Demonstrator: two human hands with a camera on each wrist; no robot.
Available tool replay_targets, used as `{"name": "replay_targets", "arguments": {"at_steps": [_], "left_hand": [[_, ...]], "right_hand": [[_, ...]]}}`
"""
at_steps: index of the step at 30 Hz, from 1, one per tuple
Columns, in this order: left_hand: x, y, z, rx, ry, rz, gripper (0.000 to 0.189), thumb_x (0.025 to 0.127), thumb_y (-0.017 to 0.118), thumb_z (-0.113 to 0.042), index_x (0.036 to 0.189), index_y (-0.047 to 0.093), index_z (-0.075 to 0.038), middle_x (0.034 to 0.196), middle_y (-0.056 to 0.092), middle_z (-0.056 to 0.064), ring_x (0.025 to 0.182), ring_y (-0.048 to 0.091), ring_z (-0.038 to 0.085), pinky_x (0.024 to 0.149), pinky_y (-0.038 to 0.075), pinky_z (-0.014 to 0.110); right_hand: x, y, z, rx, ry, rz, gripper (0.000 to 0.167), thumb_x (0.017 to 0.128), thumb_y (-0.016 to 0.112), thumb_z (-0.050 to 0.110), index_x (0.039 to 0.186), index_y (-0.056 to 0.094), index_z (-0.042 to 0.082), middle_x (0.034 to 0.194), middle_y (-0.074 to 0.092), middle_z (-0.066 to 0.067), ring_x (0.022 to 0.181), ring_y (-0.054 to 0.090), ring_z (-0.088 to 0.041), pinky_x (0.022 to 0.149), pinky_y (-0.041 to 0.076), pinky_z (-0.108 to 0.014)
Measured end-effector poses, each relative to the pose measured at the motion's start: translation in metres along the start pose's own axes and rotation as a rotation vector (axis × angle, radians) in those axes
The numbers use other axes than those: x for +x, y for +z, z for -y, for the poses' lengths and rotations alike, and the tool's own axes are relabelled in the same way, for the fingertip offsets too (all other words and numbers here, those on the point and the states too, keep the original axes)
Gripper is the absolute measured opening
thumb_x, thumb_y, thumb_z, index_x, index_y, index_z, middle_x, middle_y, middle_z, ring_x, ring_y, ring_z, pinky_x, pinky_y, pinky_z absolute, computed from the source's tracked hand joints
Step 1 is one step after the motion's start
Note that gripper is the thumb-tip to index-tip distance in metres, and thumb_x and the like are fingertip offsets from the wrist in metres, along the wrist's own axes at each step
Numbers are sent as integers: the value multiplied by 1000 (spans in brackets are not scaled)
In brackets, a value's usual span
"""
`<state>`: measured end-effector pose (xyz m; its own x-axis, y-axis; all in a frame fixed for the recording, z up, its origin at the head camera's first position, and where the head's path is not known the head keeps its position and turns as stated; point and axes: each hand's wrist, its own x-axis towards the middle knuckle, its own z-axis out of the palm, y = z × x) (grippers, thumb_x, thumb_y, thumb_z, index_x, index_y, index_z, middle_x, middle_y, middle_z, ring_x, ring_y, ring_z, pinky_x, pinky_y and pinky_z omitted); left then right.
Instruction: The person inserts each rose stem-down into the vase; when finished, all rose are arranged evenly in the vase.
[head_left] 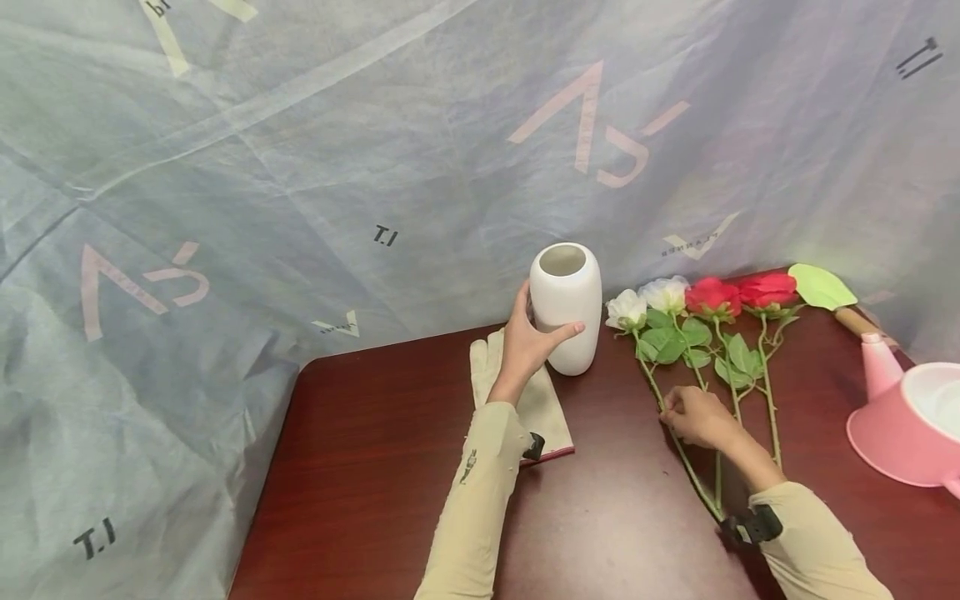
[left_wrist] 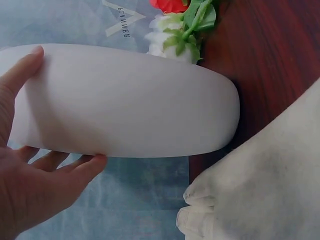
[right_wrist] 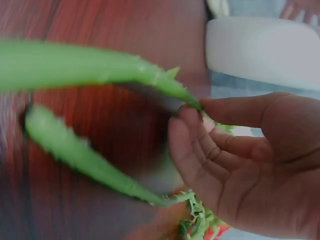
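Observation:
A tall white vase [head_left: 573, 292] stands upright near the table's back edge. My left hand [head_left: 528, 346] holds it from its left side, thumb across the front; in the left wrist view the fingers [left_wrist: 80, 172] lie along the other side. To the right, my right hand [head_left: 701, 418] pinches the stem of the leftmost white rose [head_left: 626, 310] between thumb and fingertips. That green stem [right_wrist: 75, 62] looks slightly lifted in the right wrist view. Beside it lie a second white rose [head_left: 664, 294] and two red roses [head_left: 712, 297], their stems pointing toward me.
A cream cloth glove [head_left: 547, 412] lies under my left forearm, beside the vase. At the right are a pink watering can [head_left: 896, 442] and a light green trowel [head_left: 821, 286] with a wooden handle. A grey printed sheet [head_left: 420, 167] hangs behind the dark red table [head_left: 360, 467].

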<state>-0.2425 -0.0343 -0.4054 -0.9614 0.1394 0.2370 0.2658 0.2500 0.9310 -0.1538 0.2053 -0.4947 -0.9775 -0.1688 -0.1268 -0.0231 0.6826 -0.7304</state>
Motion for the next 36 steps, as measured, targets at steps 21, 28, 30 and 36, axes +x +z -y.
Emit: {"name": "replay_targets", "arguments": {"at_steps": [21,28,30,36], "left_hand": [[6,5,25,37,11,2,94,68,84,-34,144,28,-31,135,44,-9,117,47,8,93,42,32],[7,4,25,46,6,0,95,68,84,-34,144,28,-29,135,44,-7,118,47,12,93,42,33],[7,4,24,46,2,-1,96,67,84,-34,145,27,-29,135,44,-7,118,47,13,92,43,33],[7,3,24,43,8,5,95,68,84,-34,144,27,-32,134,45,-7,114,49,12,90,44,35]], "right_hand": [[-16,-4,3,798,8,-17,37,96,51,7,122,37,-15,95,60,-12,84,65,-20,72,54,-33],[-17,-5,10,963,-98,-45,14,96,50,6,109,45,4,90,63,-2,84,65,-18,71,54,-35],[-17,-6,12,949,-105,-58,11,98,48,8,105,44,1,90,63,-2,84,65,-18,70,54,-36],[-11,-7,4,935,-132,-68,18,98,49,16,99,46,-1,89,63,-10,82,66,-21,69,54,-37]]}}
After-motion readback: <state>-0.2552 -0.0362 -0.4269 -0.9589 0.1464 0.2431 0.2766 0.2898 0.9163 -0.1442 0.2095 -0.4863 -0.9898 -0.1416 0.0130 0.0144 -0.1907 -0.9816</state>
